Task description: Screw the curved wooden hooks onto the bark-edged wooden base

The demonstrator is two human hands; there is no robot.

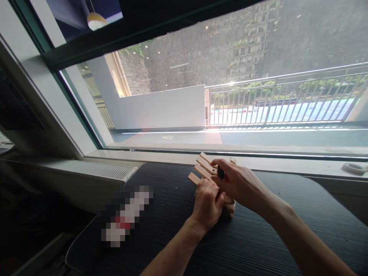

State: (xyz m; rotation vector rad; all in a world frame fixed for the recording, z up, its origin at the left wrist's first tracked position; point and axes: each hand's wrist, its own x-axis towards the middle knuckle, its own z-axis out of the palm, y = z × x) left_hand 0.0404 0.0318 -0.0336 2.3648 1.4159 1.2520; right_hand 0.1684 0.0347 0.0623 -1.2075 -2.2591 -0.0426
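"Daylight fills a wide window (184, 73) on the far side of a dark desk (169, 203). What stands farthest left?"

"Some dark clutter, too dim to name, then a pale slotted cover (103, 170) just beside the desk, under the window."

"And on the desk's left part?"

"A patch blurred into squares (129, 214), pale with a bit of red. I can't tell what it is. Outside, beyond it, there's a white wall (163, 109)."

"Moving right?"

"Wooden strips (202, 168), side by side, at the far middle of the desk, their free ends pointing far left. The left hand (207, 203) sits over their near ends."

"How's its grip?"

"Curled closed on the wooden strips, though the fingertips are hidden."

"What's next?"

"A small black thing (220, 172) against the wood. The right hand (232, 177) reaches in from the right, its grip closed around that, covering too much to say what it is."

"Anything under the hands?"

"A piece of log (229, 209) with rough bark, on the desk, partly hidden."

"And farther right?"

"A metal railing (276, 101) outside, then a pale ring (355, 168) on the windowsill (322, 168), far right."
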